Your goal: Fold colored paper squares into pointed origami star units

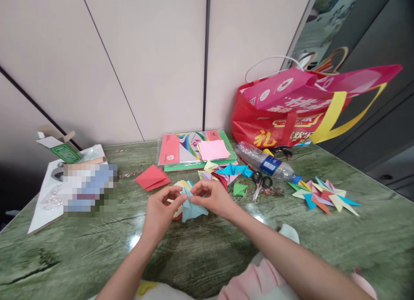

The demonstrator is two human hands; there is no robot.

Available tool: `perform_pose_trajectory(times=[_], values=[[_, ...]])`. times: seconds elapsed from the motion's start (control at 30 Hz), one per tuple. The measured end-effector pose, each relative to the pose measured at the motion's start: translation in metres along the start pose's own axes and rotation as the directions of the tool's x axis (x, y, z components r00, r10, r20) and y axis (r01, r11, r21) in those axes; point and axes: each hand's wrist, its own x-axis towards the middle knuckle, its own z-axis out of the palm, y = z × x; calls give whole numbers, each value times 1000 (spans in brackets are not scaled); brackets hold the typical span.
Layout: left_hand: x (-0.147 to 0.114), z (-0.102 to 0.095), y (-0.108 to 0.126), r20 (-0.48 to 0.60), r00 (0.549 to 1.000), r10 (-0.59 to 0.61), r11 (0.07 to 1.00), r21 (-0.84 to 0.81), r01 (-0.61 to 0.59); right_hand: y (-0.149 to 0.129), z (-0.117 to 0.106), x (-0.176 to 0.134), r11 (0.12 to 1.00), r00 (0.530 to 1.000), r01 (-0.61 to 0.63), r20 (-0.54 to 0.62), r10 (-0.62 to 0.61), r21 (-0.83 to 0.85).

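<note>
Over a green, marble-patterned tabletop (pixel 80 252), a folded piece of light blue paper (pixel 193 210) is held between the left hand (pixel 164 203) and the right hand (pixel 211 196), each closed in a pinch of thumb and fingertips on its upper part. The lower part of the piece is left spread beneath the fingertips. Just behind it, a stack of coloured paper (pixel 177 213) is partly hidden by the hands. Beyond the left hand, a folded red paper (pixel 152 178) is laid out; farther to that side, an opened green-and-white box (pixel 66 152) is seen near an object obscured by pixelation (pixel 90 188). Straight beyond the hands, a pack of paper (pixel 170 149) is topped by pink sheets (pixel 214 149). Just past the right hand, folded pieces in several colours (pixel 232 170) are heaped, with black-handled scissors (pixel 261 183) placed near them. Farther right, a plastic bottle (pixel 252 155) is laid on its side near a many-pointed cluster of folded paper (pixel 323 194), and behind it a red bag (pixel 255 124) is stood.
</note>
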Motion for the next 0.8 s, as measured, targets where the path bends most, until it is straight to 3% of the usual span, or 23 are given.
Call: perform_pose_trajectory(times=[0.13, 0.4, 0.67, 0.8], values=[[-2, 2, 1, -31, 999, 41, 999, -30, -42, -1, 3, -1, 995, 997, 35, -68, -42, -89], [-2, 4, -1, 52, 998, -44, 994, -93, 49, -6, 4, -3, 990, 996, 42, -77, -52, -132], [-2, 2, 2, 98, 995, -5, 1000, 6, 5, -4, 4, -2, 994, 998, 22, -52, -28, -103], [-1, 0, 0, 104, 995, -8, 1000, 14, 6, -3, 2, 0, 1000, 1000, 7, -14, -7, 1]])
